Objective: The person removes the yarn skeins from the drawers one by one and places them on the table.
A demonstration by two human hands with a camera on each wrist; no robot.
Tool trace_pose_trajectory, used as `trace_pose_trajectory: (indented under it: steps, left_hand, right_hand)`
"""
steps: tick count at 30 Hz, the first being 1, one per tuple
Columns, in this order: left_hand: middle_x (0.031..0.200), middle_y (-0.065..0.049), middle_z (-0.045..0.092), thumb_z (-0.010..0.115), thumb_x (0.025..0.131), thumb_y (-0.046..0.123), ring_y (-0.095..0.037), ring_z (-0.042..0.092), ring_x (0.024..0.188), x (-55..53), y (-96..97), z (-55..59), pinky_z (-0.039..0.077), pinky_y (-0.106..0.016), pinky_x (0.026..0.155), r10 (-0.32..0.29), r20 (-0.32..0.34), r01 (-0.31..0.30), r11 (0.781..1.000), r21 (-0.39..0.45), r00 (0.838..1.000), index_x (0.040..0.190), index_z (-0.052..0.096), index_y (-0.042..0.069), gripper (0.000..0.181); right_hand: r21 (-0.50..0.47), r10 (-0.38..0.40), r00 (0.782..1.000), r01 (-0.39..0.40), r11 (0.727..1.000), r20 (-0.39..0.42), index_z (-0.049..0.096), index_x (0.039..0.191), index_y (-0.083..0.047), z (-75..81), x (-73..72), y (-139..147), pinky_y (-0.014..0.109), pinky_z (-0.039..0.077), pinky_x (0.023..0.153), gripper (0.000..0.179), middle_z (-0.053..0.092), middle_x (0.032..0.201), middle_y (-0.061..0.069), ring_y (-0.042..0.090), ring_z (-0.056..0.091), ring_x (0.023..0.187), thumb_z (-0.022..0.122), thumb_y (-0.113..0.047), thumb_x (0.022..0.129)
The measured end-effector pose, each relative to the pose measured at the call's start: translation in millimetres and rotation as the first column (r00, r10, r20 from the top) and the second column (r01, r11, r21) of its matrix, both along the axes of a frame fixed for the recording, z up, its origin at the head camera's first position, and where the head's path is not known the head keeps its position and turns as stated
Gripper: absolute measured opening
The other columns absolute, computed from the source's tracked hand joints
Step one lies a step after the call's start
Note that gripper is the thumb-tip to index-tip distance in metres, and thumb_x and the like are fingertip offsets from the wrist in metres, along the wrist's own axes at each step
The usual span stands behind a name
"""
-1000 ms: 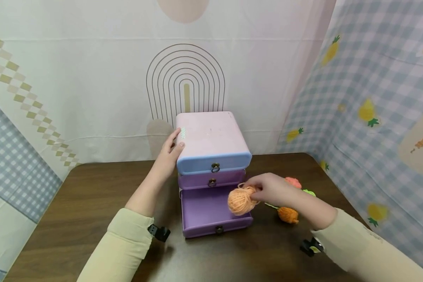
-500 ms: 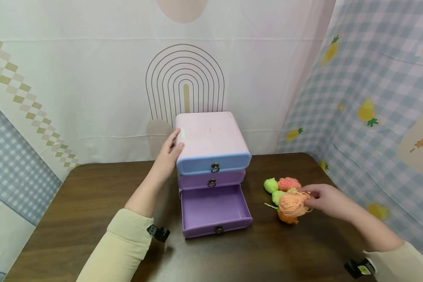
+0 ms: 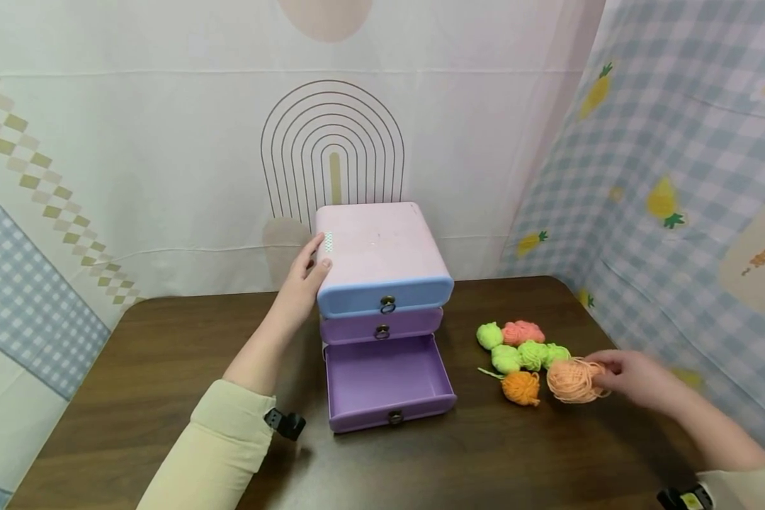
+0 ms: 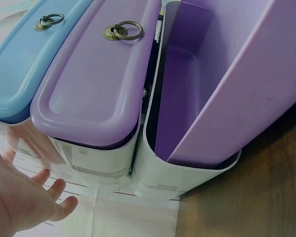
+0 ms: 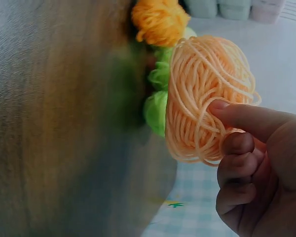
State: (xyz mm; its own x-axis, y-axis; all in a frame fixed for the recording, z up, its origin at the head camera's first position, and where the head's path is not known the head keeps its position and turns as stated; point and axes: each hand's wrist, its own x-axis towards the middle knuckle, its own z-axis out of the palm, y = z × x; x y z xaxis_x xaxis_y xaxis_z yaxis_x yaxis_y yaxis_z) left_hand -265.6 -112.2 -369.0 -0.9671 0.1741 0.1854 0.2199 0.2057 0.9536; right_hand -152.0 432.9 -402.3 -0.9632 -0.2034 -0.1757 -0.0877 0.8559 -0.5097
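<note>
My left hand rests against the upper left side of a small drawer unit with a pink top, its fingers loosely extended; the left wrist view shows this hand beside the casing. The bottom purple drawer is pulled out with nothing in it. The blue drawer and the middle purple drawer are pushed in. Over at the right, my right hand pinches a peach yarn ball between thumb and fingers. In the right wrist view, the peach yarn ball appears slightly above the table.
Several green yarn balls lie in a cluster right of the drawer unit. A coral yarn ball sits behind them and an orange yarn ball in front. The brown table ends at fabric-covered walls.
My right hand has carried the peach yarn ball from above the pulled-out drawer to the right, past the orange ball, and lower. The left hand has stayed on the drawer unit.
</note>
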Motion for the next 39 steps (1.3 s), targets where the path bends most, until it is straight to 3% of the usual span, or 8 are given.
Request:
trace_pose_trajectory:
  steps: [5,13,19,23,30,39]
  left_hand:
    - [0.165,-0.008,0.009,0.045,0.102,0.042,-0.033,0.013,0.148,-0.5,-0.6,-1.4,0.024,-0.055,0.114,0.003,-0.002,-0.003,1.0,0.007,1.0,0.158,0.024,0.032,0.061]
    - [0.165,-0.007,0.007,0.045,0.103,0.04,-0.033,0.012,0.149,2.0,0.2,2.6,0.022,-0.054,0.115,-0.004,0.028,0.004,1.0,0.004,1.0,0.159,0.022,0.031,0.061]
    - [0.165,-0.012,0.006,0.044,0.104,0.033,-0.036,0.012,0.149,5.6,0.9,10.8,0.023,-0.054,0.115,-0.012,0.056,0.011,1.0,0.007,0.998,0.159,0.021,0.024,0.061]
    - [0.165,-0.009,0.007,0.045,0.103,0.037,-0.034,0.012,0.149,3.5,1.2,6.4,0.023,-0.053,0.115,-0.003,0.047,0.002,1.0,0.01,0.999,0.159,0.022,0.028,0.06]
    - [0.164,-0.007,0.009,0.045,0.102,0.042,-0.033,0.014,0.148,0.7,1.8,-0.6,0.023,-0.054,0.115,0.012,0.0,-0.012,1.0,-0.003,1.0,0.158,0.024,0.033,0.06]
    - [0.164,-0.007,0.009,0.045,0.102,0.043,-0.033,0.015,0.148,2.2,1.6,-0.5,0.024,-0.055,0.114,0.018,0.008,-0.018,1.0,0.001,1.0,0.158,0.024,0.034,0.06]
  right_hand:
    - [-0.002,0.002,1.0,-0.002,1.0,0.01,0.063,0.124,0.006,-15.0,-6.5,-2.0,0.027,0.041,0.053,0.04,0.061,0.073,0.0,0.008,0.049,0.06,0.067,-0.021,0.095]
    - [-0.09,0.016,0.991,-0.004,0.996,0.131,0.057,0.13,0.008,-27.7,-7.7,-8.1,0.029,0.044,0.049,0.045,0.053,0.07,0.002,0.012,0.048,0.055,0.066,-0.018,0.094]
    - [-0.167,0.077,0.983,-0.049,0.985,0.168,0.048,0.14,0.006,-23.6,-5.3,-6.6,0.031,0.045,0.047,0.058,0.051,0.068,0.002,0.011,0.046,0.051,0.07,-0.017,0.092]
    - [-0.195,0.095,0.982,-0.062,0.979,0.164,0.045,0.143,0.005,-18.4,-5.2,-1.3,0.032,0.046,0.049,0.061,0.055,0.07,0.005,0.01,0.047,0.053,0.07,-0.021,0.093]
    - [-0.177,0.102,0.983,-0.075,0.981,0.151,0.047,0.141,0.005,-6.9,-0.6,0.2,0.031,0.046,0.05,0.054,0.056,0.074,0.006,0.011,0.049,0.056,0.065,-0.02,0.096]
    - [-0.16,0.127,0.986,-0.11,0.981,0.104,0.057,0.135,0.0,1.1,2.8,-25.2,0.029,0.044,0.048,0.048,0.059,0.076,0.006,0.008,0.047,0.054,0.067,-0.025,0.095]
